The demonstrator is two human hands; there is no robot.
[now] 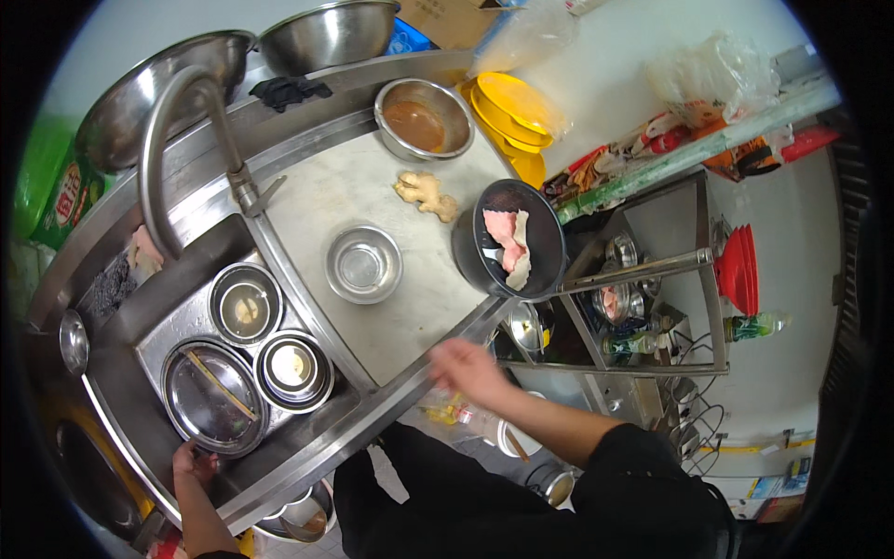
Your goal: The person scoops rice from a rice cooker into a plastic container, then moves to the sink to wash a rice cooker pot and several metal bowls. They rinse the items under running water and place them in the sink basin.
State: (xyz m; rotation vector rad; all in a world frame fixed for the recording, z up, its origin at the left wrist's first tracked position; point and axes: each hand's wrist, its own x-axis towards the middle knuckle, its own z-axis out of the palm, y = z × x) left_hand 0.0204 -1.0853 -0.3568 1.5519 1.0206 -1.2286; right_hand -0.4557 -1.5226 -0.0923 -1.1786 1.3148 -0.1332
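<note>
My left hand [194, 461] grips the near rim of an oval metal plate [202, 412] inside the sink. A thin chopstick-like stick [222, 384] lies across that plate. Beside it in the sink stand a metal bowl with liquid [246, 304] and a stack of metal bowls [294, 370]. My right hand [464, 370], blurred, hovers by the front metal edge of the counter, and I see nothing in it. On the white board [419, 279] are a clear-looking bowl [364, 264], a ginger root [426, 194] and a metal bowl of brown liquid [424, 122].
A black bin [475, 255] holding pink and white scraps stands at the board's right. The curved faucet [150, 161] arches over the sink's back. Large metal basins [328, 35] and yellow containers [513, 112] line the rear. A metal shelf rack [642, 269] stands to the right.
</note>
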